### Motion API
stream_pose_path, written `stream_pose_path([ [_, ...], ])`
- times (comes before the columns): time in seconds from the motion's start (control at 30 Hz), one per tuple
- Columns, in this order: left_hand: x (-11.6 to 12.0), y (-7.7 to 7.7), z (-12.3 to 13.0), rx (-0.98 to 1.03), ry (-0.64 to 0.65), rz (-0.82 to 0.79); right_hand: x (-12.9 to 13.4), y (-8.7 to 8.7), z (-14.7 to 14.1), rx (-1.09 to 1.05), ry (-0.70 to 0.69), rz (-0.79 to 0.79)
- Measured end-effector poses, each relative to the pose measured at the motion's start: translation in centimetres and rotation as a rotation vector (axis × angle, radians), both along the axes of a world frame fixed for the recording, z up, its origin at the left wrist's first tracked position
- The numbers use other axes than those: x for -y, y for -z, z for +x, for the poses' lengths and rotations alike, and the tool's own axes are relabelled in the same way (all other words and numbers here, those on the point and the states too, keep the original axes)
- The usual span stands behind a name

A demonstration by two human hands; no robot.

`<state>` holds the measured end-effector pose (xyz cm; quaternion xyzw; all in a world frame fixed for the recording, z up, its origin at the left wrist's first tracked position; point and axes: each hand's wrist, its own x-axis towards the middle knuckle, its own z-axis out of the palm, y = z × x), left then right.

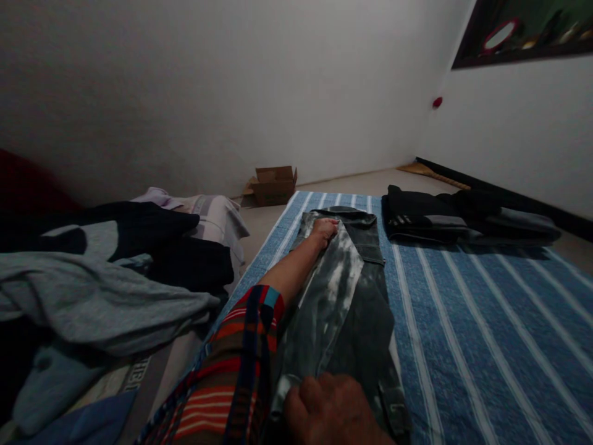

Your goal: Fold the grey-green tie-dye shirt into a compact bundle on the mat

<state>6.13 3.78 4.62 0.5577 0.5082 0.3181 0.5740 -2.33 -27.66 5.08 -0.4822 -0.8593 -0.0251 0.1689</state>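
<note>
A dark grey denim garment [370,309] with whitish bleached patches lies lengthwise in front of me, folded into a long strip. The frame does not make clear whether it is a jacket or trousers. My left hand [325,230], reaching out from a striped sleeve, is closed on the cloth near its far end. Close to me, at the bottom of the view, my right hand [333,408] is curled into a fist on the near end, with a light turned edge of cloth beside its fingers. A buttoned tab [396,408] shows at the garment's lower right.
Folded dark clothes [426,216] rest at the far right of the blue striped cloth [486,346]. To the left is a loose heap with a grey garment [111,303] and a navy garment [139,235]. An open cardboard box [275,188] stands by the wall.
</note>
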Motion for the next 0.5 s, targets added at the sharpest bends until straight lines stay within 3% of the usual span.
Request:
stream_pose_path([
  [0.13, 0.0, 0.2, 0.4, 0.000, 0.006, 0.009, 0.3, -2.0, -0.3, 0.004, 0.022, -0.034],
  [0.3, 0.1, 0.8, 0.6, -0.001, 0.023, 0.023, 1.1, -3.2, -0.5, 0.018, -0.019, -0.224],
  [0.4, 0.3, 0.9, 0.6, 0.009, 0.036, 0.024, 0.7, -4.7, 2.1, -0.134, -0.013, -0.347],
  [0.5, 0.6, 0.8, 0.6, 0.018, 0.050, 0.022, -0.8, -6.1, 6.8, -0.200, 0.251, -0.379],
])
